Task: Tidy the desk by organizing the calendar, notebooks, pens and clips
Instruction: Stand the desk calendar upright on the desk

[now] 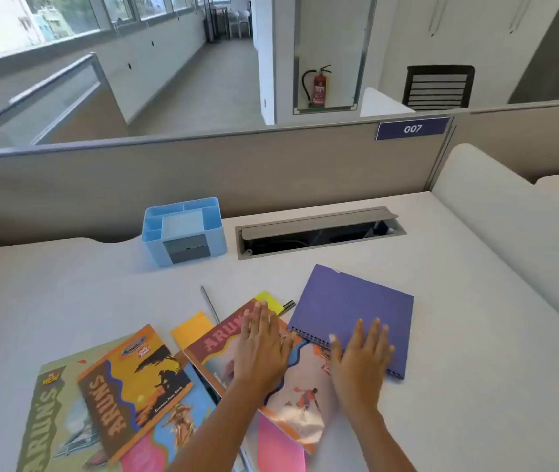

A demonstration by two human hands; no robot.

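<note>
Flat and apart, gripping nothing: left hand on a notebook, right hand on the calendar, middle of the desk. Might snag the wire coil on the shiny cover if slid. Might roll the thin round pen away. Smooth flat purple card; blue plastic box behind.

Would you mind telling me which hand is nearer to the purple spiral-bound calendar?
Right. The right hand is spread flat over the spiral edge of the calendar; the left hand is over the notebook to its left.
</note>
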